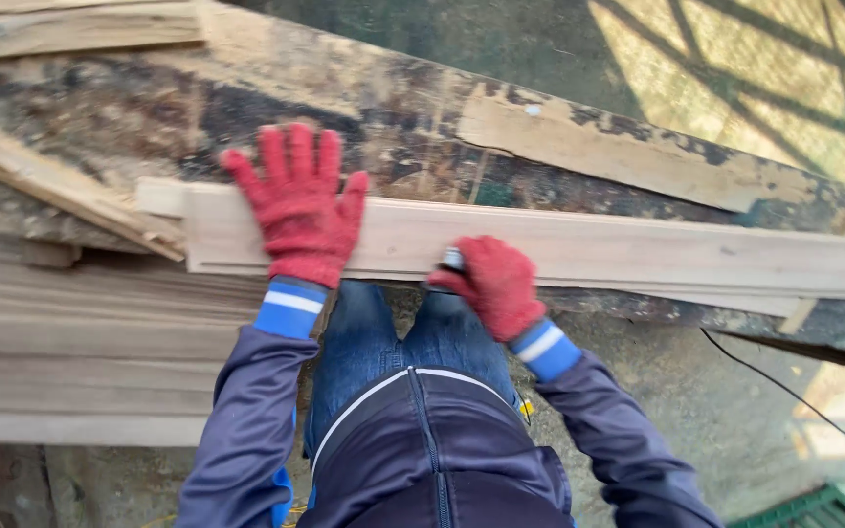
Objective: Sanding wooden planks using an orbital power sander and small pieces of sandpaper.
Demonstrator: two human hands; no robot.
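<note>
left hand (300, 210): red glove, spread flat, pressing down on the pale plank (579, 249), gripping nothing
right hand (493, 284): fisted round a small tool (453, 259) at the plank's near edge, can't tell what kind
plank: lying left-to-right across the worn workbench (110, 117)
step: looks like marking or trimming that edge
next: probably needs steady pressure, tool kept tight to the edge

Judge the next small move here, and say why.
Probably draw the right hand along the board's near edge. It is closed on a small tool held against that edge, while the left hand lies flat on top, pinning the board down.
</note>
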